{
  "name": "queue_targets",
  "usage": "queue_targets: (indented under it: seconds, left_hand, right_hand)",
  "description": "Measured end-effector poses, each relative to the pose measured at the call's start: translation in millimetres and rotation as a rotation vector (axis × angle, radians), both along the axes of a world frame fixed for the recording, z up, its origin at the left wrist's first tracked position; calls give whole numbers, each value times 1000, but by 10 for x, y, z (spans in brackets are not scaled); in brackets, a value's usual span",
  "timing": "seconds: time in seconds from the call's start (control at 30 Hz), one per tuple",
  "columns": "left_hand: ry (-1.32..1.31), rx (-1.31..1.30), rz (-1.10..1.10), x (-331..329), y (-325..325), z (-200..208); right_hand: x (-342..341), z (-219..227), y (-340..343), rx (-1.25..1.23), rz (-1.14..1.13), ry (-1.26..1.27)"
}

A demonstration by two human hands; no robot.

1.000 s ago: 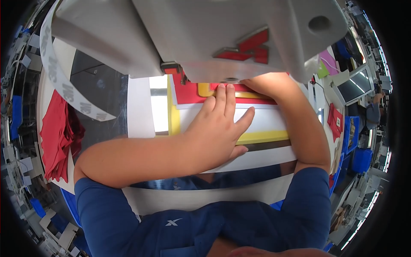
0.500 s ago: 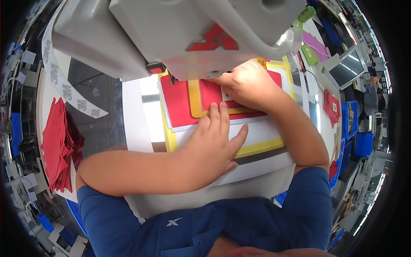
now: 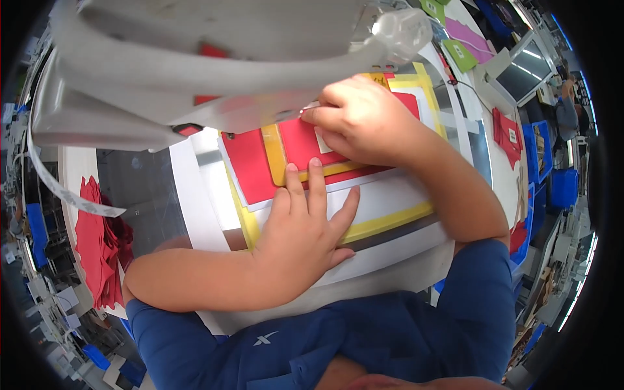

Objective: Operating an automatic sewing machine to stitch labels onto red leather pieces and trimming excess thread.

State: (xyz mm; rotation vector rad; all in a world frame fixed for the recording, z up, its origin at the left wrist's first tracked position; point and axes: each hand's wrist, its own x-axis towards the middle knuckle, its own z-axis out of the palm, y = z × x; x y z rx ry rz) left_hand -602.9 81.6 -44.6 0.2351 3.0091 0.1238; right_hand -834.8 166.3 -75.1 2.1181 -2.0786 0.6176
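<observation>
My left hand (image 3: 299, 224) lies flat with its fingers spread. Its two longest fingertips touch the lower edge of a yellow frame (image 3: 277, 168), which rests on red fabric (image 3: 246, 170). My right hand (image 3: 367, 123) is bent over the frame's inside, thumb and fingers drawn together in a pinch beside the machine head (image 3: 214, 97). Whatever is between those fingertips is too small to make out. A small whitish label (image 3: 323, 143) lies on the red piece within the frame, partly under the right hand. Beneath the fabric are white sheets (image 3: 383, 201) edged with yellow tape (image 3: 393, 223).
The grey-white machine head overhangs the work and hides its far side. A printed white strip (image 3: 78, 201) dangles at the left above a pile of red fabric (image 3: 101, 247). At right are a red piece (image 3: 507, 138), blue bins (image 3: 536, 153), green pieces (image 3: 460, 55) and a screen (image 3: 525, 65).
The view has shifted, with the machine appearing farther left. My right fingertips, earlier hidden by the machine head, now show in a pinch. My left hand stays on the frame's lower edge.
</observation>
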Motion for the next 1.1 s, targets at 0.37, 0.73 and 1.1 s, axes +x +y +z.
queue_targets:
  seconds: [0.37, 0.73, 1.1]
  left_hand:
    - [-50, -26, -27, -62, -52, 104]
    - [113, 76, 108, 103, -443, 139]
    - [332, 530, 532, 379, -974, -323]
  right_hand:
    - [-367, 280, 758, 162, -323, -148]
    - [-625, 73, 941, -188, -337, -348]
    - [-1057, 64, 1077, -361, -587, -413]
